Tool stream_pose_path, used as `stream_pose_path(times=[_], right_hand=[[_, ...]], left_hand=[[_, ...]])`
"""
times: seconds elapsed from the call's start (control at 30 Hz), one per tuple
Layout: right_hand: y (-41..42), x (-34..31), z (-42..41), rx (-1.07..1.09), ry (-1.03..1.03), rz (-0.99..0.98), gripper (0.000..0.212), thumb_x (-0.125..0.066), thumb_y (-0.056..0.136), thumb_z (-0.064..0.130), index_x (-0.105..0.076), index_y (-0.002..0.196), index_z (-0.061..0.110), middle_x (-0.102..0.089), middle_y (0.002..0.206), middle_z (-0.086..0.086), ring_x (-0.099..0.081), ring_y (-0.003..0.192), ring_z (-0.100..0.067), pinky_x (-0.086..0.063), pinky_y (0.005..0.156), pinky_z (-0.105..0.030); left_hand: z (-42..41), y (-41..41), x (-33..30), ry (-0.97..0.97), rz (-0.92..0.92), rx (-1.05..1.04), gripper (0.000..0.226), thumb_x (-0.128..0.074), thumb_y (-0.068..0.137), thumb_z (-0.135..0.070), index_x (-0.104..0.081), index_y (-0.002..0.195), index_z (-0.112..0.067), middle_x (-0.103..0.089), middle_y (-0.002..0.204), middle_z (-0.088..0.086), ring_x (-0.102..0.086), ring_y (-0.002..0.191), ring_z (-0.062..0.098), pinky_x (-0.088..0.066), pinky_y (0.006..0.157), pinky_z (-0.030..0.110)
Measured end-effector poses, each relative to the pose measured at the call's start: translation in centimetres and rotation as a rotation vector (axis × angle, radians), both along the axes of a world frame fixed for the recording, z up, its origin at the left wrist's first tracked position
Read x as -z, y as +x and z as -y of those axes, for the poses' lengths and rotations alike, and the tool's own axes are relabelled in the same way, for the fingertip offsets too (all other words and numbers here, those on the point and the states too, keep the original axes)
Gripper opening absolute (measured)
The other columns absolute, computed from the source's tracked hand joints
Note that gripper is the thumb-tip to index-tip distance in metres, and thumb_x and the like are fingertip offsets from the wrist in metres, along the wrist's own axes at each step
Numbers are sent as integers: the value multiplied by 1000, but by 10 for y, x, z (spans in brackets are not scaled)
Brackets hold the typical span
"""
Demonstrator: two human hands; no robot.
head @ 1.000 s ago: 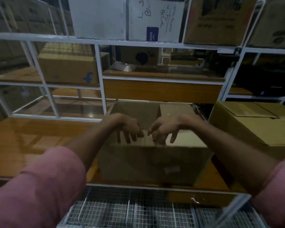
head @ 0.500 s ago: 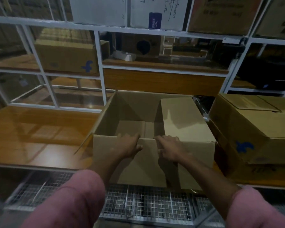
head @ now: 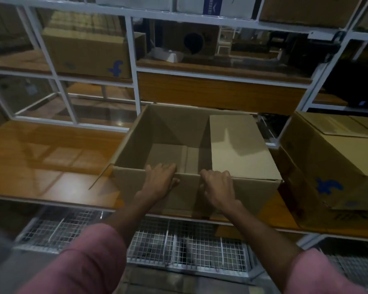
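**A:** Where is the box [head: 168, 128] right now?

**B:** On the wooden shelf [head: 40, 158], top open, with its near wall at the shelf's front edge. A second box [head: 327, 166] sits just to its right.

**A:** And the grip?

**B:** Both hands are clamped on the near rim. The left hand [head: 159, 181] has its fingers hooked over the rim into the box and its thumb outside. The right hand [head: 218, 187] does the same just beside it. They are close together, near the middle of that wall.

**A:** So what worries you?

**B:** All the hold is on one wall. If the person pulls, I'd expect the cardboard rim to bow or crease before the base slides on the wood.

**A:** What if it does slide?

**B:** Then the front comes off the edge with nothing underneath it. With the hands so close together, the box could swing or tip and drop onto the wire trays [head: 189, 247] below.

**A:** What about the flaps?

**B:** One flap [head: 238, 149] lies flat over the right half of the opening. A jolt could make it sag in or spring up. It also hides what is under it, so I can't tell if that side is loaded. A hidden weight there would twist the box in the hands.

**A:** And on the left?

**B:** A side flap [head: 102, 177] hangs outward and down to the shelf. It could drag or fold under as the box moves.

**A:** Is the neighbour a problem?

**B:** It's close. A crooked pull could rub the right corner against it and jam.
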State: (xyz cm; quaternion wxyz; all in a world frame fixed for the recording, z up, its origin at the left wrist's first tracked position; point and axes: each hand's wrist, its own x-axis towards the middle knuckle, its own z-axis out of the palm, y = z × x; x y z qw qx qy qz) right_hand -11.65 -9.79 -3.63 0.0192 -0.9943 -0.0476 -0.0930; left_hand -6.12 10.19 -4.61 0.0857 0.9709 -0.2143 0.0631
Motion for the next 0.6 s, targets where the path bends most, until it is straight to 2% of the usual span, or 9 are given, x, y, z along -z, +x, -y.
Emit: stream_pose_path(times=[0.17,0.3,0.4,0.47,0.5,0.53,0.6], right_hand=[[0,7,-21,-27,-15,19,30,-71,83,17,-61,111,22,-69,97,-2,-64,88,-26,-47,86,-43],[-5,12,-40,-27,-13,59,42,-76,74,14,-61,113,21,-68,101,-5,-61,92,-29,-42,83,-42],[-10,16,-51,-47,3,58,59,-76,74,16,-54,128,19,-62,125,-9,-58,109,-30,-41,92,-45],[-16,19,-55,-59,6,58,70,-77,74,20,-48,138,18,-47,149,-15,-49,128,-33,-38,106,-50],[-18,20,-55,-55,16,74,69,-77,78,26,-46,140,19,-40,154,-18,-44,133,-34,-36,109,-53],[-20,21,-53,-40,32,98,65,-73,82,35,-46,140,21,-39,155,-20,-43,133,-35,-35,111,-55],[-21,22,-43,14,70,161,57,-57,92,50,-48,141,23,-50,144,-19,-48,127,-35,-35,111,-56]], left_hand=[[-24,1,3,30,10,-1,26,-53,98,-47,-48,105,-22,-65,116,5,-54,108,30,-34,87,44],[-42,0,3,43,7,-4,24,-53,98,-45,-46,103,-23,-65,115,5,-55,107,30,-37,88,46],[-53,-3,1,45,0,-2,22,-53,98,-44,-43,100,-24,-65,114,4,-55,105,30,-37,86,44],[-58,-4,0,65,-1,0,21,-52,98,-43,-43,100,-24,-65,115,4,-55,105,29,-36,84,44],[-61,-4,-1,77,4,1,21,-52,98,-43,-44,101,-24,-65,115,4,-55,105,29,-36,84,44],[-64,-5,-1,89,10,1,22,-50,98,-45,-44,102,-24,-65,115,4,-55,105,29,-36,84,44],[-68,-8,1,98,16,-6,28,-42,97,-52,-44,102,-24,-64,113,3,-55,104,28,-37,85,44]])
